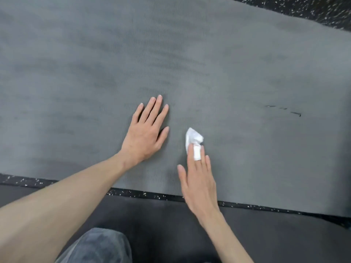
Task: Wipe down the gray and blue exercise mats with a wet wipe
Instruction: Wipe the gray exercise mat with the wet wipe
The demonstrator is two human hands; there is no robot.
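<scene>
- Gray mat (pixel 190 54) spread wide on the speckled floor (pixel 144 194); I see its near edge just ahead of the knee (pixel 98 245).
- Left hand (pixel 146 133) flat on the mat, fingers straight and apart, holding nothing.
- Right hand (pixel 199 183) just right of it, straight fingers pressing a crumpled wipe (pixel 192 138) onto the mat.
- Dark scuffs (pixel 284 110) to the right.

Single view only: the head camera sits on you and looks forward and steeply down, close over the gray exercise mat (pixel 190 54), which fills most of the frame. Your forearms enter from the bottom edge, and both hands lie near frame centre. Your knee (pixel 98 245) shows at the lower edge, so the lens is nearly above it. Speckled black floor (pixel 313 8) appears in the top right corner. No second view to overlap.
</scene>
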